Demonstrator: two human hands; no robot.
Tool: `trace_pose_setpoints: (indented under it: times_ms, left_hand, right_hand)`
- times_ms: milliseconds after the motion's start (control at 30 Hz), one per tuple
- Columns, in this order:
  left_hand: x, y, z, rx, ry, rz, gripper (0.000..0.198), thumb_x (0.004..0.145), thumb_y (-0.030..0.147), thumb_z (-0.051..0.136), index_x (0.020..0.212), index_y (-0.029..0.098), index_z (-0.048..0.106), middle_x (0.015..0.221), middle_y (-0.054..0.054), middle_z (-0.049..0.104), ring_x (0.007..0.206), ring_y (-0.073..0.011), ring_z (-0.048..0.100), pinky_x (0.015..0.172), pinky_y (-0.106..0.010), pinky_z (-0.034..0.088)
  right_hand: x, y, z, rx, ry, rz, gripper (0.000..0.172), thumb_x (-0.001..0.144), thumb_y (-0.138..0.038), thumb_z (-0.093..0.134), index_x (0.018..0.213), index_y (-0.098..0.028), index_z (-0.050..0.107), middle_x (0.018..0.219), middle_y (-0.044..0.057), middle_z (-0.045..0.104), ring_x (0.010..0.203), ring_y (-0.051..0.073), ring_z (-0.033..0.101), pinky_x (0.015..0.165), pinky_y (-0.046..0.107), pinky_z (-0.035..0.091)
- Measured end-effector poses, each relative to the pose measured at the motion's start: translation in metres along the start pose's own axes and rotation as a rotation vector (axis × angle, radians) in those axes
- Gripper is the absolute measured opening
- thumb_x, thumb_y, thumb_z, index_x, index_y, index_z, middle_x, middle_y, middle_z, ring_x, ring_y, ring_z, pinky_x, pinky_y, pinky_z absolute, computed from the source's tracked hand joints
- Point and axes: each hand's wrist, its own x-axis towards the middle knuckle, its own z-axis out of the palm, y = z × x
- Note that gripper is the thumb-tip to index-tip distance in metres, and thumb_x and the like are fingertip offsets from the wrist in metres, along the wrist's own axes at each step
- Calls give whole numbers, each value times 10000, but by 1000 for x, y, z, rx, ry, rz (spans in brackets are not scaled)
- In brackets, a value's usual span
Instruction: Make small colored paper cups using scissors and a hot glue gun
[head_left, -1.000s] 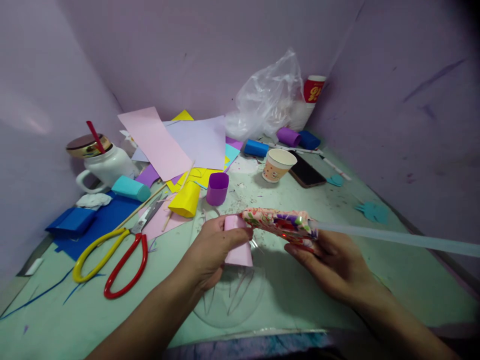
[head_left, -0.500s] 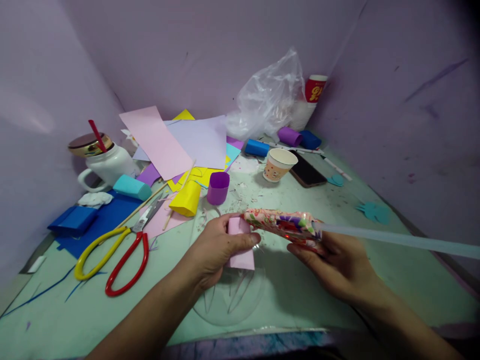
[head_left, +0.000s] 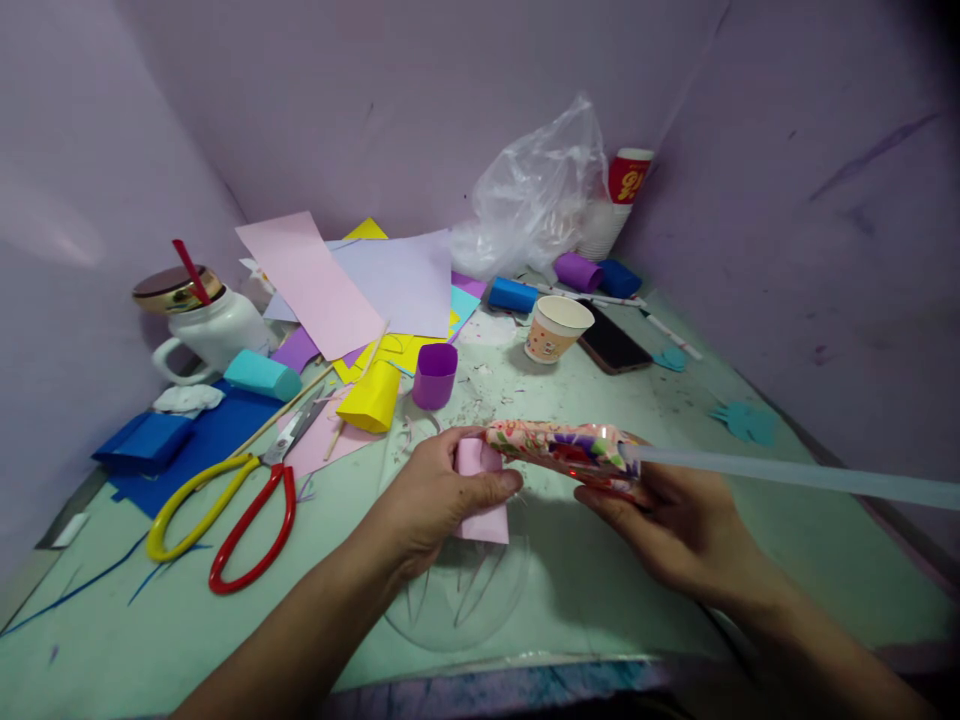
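Note:
A folded piece of pink paper (head_left: pixel 484 520) is pinched in my left hand (head_left: pixel 435 495), thumb on top, above a clear round plastic sheet (head_left: pixel 480 610). My right hand (head_left: pixel 675 530) grips a hot glue gun (head_left: pixel 562 447) with a flowery cover and a small red light. A long translucent glue stick (head_left: pixel 765 472) juts from its back to the right. The gun's front end is close to the upper edge of the pink paper; its tip is hidden, so I cannot tell whether they touch. Beyond my left hand stand a purple paper tube (head_left: pixel 435 378) and a yellow paper tube (head_left: pixel 371 398).
Red-and-yellow-handled scissors (head_left: pixel 251 510) lie at left, near blue paper pieces (head_left: pixel 146 443) and a white mug (head_left: pixel 221 335). Coloured sheets (head_left: pixel 397 285) are piled at the back. A paper cup (head_left: pixel 555 332), a phone (head_left: pixel 615 340) and a plastic bag (head_left: pixel 532 200) are farther right.
Hardly anything differs. The pink paper has tilted very slightly in my left hand, while the glue gun stays in nearly the same place.

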Motion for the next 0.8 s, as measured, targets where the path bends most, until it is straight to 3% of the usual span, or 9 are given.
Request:
trace_pose_setpoints:
  times_ms: [367, 600, 800]
  left_hand:
    - [1, 0, 1, -5, 1, -18, 427, 585, 147, 729, 995, 96, 622, 742, -3, 605, 596, -70, 497, 528, -175, 394]
    - [2, -4, -2, -50, -14, -20, 573, 543, 225, 791, 1061, 90, 587, 800, -42, 619, 632, -111, 531, 550, -221, 423]
    - [1, -3, -3, -69, -48, -27, 539, 548, 262, 809, 1023, 107, 608, 802, -38, 613, 652, -118, 536, 574, -233, 416]
  right_hand:
    - [2, -1, -3, -36, -10, -52, 303, 826, -176, 582, 1125, -201, 623, 998, 50, 722, 766, 208, 697, 675, 266, 575]
    - [1, -4, -6, -50, 53, -23, 282, 796, -185, 619, 1077, -191, 650, 884, 43, 746, 670, 198, 699, 599, 252, 581]
    - [-2, -4, -5, 28, 60, 51, 291, 794, -190, 618, 1082, -191, 664, 977, 55, 742, 757, 229, 716, 666, 287, 601]
